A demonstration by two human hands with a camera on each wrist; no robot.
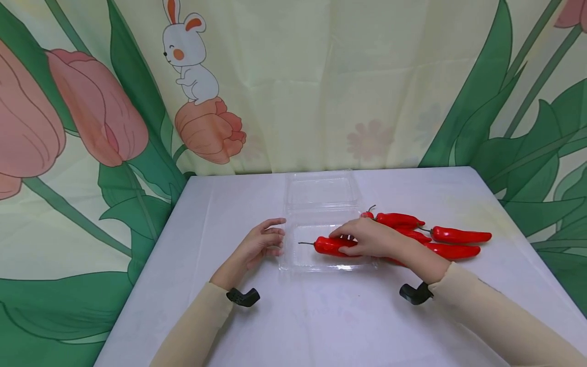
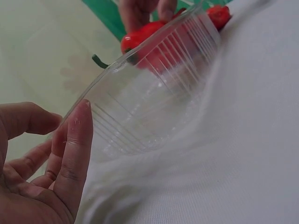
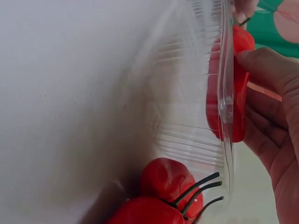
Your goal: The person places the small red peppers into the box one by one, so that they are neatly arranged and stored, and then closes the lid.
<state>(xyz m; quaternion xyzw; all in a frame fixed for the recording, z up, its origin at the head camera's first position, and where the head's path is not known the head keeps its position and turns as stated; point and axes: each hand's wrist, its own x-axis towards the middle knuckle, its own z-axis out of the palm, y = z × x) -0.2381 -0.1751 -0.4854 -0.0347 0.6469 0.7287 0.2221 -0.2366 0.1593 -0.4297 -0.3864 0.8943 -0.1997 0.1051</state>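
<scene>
A clear plastic box [image 1: 300,262] lies with its lid [image 1: 321,189] folded back behind it. In my right hand [image 1: 373,237] is a red chili pepper [image 1: 327,246] with a thin dark stem pointing left, gripped between thumb and fingers over the box. The right wrist view shows the same chili pepper [image 3: 240,88] lengthwise at the box rim [image 3: 227,112], partly seen through the clear wall. My left hand [image 1: 259,244] is at the left side of the box, fingers loosely extended. Its fingertips [image 2: 80,112] are at the rim [image 2: 100,77] in the left wrist view.
Several more red chili peppers [image 1: 460,235] lie on the white-covered table [image 1: 321,321] right of the box, some partly hidden by my right forearm. Their stems [image 3: 201,186] point toward the box in the right wrist view. A printed curtain [image 1: 293,86] hangs behind.
</scene>
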